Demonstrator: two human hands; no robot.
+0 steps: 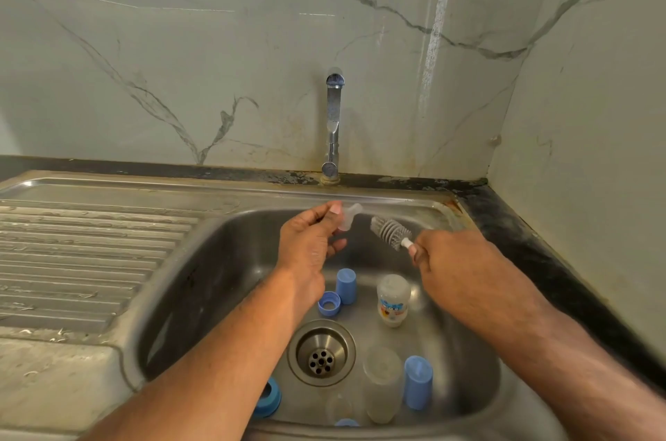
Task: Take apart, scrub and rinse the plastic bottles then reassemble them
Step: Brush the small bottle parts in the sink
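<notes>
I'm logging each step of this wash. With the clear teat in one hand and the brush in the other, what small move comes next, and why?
Probably bring the brush up against the clear teat and scrub it. The left hand pinches the teat over the sink, the right hand grips the brush handle with the bristles aimed at it, just apart, and no water shows at the tap.
</notes>
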